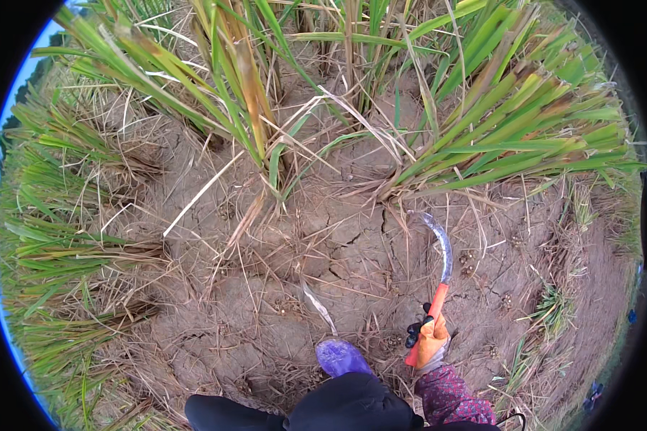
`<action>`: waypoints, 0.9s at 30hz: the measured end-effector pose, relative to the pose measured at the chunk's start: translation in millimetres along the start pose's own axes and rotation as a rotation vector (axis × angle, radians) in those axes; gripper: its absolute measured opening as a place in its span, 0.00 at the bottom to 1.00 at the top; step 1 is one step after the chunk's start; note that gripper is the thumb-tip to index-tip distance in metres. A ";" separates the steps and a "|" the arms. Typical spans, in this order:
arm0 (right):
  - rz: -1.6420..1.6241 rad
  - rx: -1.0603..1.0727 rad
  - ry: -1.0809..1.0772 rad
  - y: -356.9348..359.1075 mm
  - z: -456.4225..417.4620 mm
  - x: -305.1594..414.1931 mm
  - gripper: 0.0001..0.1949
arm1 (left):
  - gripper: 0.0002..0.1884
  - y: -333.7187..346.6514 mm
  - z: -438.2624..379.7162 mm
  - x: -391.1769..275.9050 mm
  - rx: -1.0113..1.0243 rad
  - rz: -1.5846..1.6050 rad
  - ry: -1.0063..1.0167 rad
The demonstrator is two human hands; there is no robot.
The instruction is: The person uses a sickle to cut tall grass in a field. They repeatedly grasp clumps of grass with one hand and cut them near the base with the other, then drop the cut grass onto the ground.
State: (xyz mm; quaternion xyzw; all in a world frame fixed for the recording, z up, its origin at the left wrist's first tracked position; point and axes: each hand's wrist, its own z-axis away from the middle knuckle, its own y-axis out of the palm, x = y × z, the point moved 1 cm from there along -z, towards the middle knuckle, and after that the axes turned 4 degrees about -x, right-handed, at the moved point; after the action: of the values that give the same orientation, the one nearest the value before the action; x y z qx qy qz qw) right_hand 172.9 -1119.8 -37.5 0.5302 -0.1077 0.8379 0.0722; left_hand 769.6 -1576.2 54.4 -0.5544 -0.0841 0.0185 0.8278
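Note:
My right hand (430, 340), in an orange work glove with dark fingers, grips the orange handle (438, 301) of a sickle. Its curved metal blade (445, 249) points away from me over the cracked soil, the tip bending left near the base of a leaning clump of green stalks (480, 129). The blade appears apart from those stalks. My left hand is out of view. Another leafy clump (248, 108) stands ahead, left of the blade, with green and yellowing leaves.
Several cut-topped clumps (86, 253) line the left side. Dry straw (259, 258) litters the cracked ground (350, 242). My purple boot (342, 356) and dark-clothed knees (350, 407) are at the bottom. A strip of bare soil (598, 301) runs along the right.

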 end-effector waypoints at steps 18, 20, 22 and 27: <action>-0.226 0.292 0.087 64.9 -209.6 -128.9 0.12 | 0.22 127.3 385.0 -827.5 1.032 1.302 1.280; -0.347 0.405 0.090 112.0 -164.4 -86.8 0.14 | 0.15 137.4 337.1 -829.4 1.042 1.295 1.250; -0.008 0.397 0.015 111.2 -118.9 -50.5 0.14 | 0.09 128.7 316.4 -824.5 1.004 1.365 1.103; -0.064 0.198 -0.010 23.7 -20.8 -18.8 0.14 | 0.15 126.7 252.6 -792.7 0.905 1.652 0.897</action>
State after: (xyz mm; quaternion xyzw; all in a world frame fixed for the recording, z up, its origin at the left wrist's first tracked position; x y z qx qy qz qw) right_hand 157.2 -1137.5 -65.5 0.5421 -0.0077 0.8390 0.0458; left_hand -43.8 -1394.5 -62.6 -0.0332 0.6515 0.4012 0.6431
